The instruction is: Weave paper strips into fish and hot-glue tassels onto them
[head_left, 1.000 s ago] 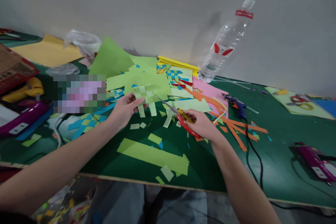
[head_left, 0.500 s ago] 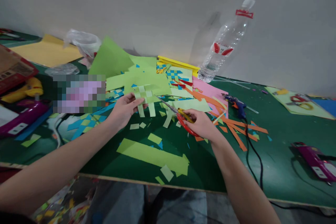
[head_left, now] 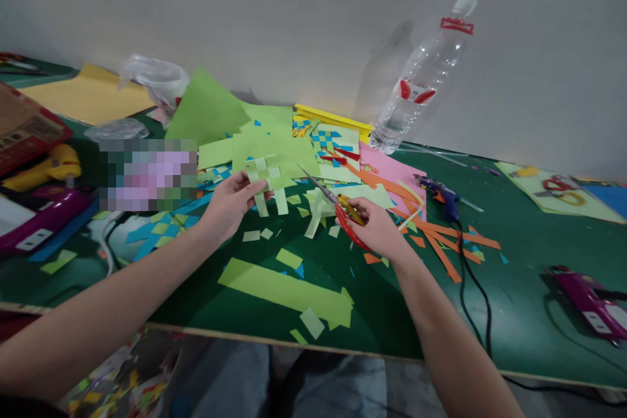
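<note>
Between the fingers and thumb of my left hand (head_left: pixel 235 202) is a pale green woven paper piece (head_left: pixel 267 173), with loose strip ends hanging down. My right hand (head_left: pixel 375 225) grips a pair of scissors (head_left: pixel 345 212) by its red and yellow handles. The blades point up and left, a little to the right of the woven paper and apart from it. Behind both hands lie green paper sheets (head_left: pixel 274 147). Below them on the table are a long green paper strip (head_left: pixel 289 294) and several small paper scraps (head_left: pixel 289 258).
A clear plastic bottle (head_left: pixel 416 85) leans by the wall. To the right are a blue glue gun (head_left: pixel 441 198) with a black cable, orange paper strips (head_left: pixel 441 255) and a purple device (head_left: pixel 592 300). At left sit a cardboard box (head_left: pixel 29 124) and a yellow tool (head_left: pixel 49 166).
My left hand has shifted slightly left with the woven paper. The scissors have moved a little right, so the gap between blades and paper is wider.
</note>
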Tool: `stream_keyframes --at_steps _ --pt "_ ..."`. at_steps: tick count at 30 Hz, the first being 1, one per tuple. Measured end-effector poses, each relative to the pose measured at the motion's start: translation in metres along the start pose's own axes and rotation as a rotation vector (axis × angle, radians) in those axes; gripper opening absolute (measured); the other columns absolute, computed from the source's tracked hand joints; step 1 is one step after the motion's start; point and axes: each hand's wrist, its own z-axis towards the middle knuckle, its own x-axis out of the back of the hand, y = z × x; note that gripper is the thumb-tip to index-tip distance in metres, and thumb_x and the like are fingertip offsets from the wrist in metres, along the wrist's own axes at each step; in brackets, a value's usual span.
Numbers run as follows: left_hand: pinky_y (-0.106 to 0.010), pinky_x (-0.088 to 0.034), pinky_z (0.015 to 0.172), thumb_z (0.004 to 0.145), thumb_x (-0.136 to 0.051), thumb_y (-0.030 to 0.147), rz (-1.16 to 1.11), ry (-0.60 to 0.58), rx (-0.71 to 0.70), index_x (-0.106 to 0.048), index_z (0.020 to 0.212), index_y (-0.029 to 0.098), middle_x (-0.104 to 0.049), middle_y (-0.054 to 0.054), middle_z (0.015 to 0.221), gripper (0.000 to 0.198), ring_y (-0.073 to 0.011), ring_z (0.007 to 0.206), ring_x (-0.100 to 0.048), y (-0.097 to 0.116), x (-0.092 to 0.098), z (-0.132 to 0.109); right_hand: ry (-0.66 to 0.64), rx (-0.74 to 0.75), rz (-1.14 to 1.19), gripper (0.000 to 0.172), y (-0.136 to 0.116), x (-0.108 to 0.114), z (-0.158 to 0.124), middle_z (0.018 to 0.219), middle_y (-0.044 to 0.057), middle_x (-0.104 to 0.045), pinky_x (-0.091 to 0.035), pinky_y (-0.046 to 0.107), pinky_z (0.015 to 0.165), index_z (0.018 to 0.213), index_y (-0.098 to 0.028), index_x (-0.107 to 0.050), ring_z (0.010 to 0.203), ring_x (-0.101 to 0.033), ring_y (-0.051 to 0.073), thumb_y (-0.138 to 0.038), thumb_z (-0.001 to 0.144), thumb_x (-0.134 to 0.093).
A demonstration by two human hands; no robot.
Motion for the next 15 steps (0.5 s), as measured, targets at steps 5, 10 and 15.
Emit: stream_keyframes --at_steps 5,10,15 --pt "-0.028 -0.059 0.063 0.076 -0.077 0.024 0.01 0.019 0.007 -0.067 0.094 0.019 -0.072 -0.006 0.096 0.02 -0.0166 0.072 -0.069 0.0037 -0.0037 -0.0027 0.059 0.032 -0.037 0.041 -0.0009 -0.0012 -0.0001 0.114 0.009 -0.068 -0.053 0.04 0.088 0.113 -0.02 -0.059 0.101 -0.066 0.024 -0.039 0.077 -0.064" --pt "-0.029 -0.061 0.064 0.078 -0.075 0.023 0.078 0.019 0.048 -0.068 0.098 0.017 -0.073 -0.008 0.1 0.023 -0.0179 0.074 -0.07 0.0087 -0.0089 -0.0066 0.134 0.081 -0.134 0.047 -0.0026 -0.0016 -0.0021 0.119 0.012 -0.063 -0.053 0.042 0.088 0.117 -0.019 -0.056 0.103 -0.064 0.025 -0.043 0.078 -0.062" --pt "-0.028 -0.06 0.067 0.076 -0.078 0.027 0.156 -0.033 0.062 -0.063 0.105 0.017 -0.074 -0.007 0.094 0.034 -0.0193 0.076 -0.072 0.0082 -0.0089 -0.0084 0.23 0.123 -0.307 0.049 -0.0004 -0.004 -0.0018 0.12 0.014 -0.06 -0.05 0.047 0.096 0.116 -0.017 -0.055 0.111 -0.06 0.03 -0.042 0.075 -0.066"
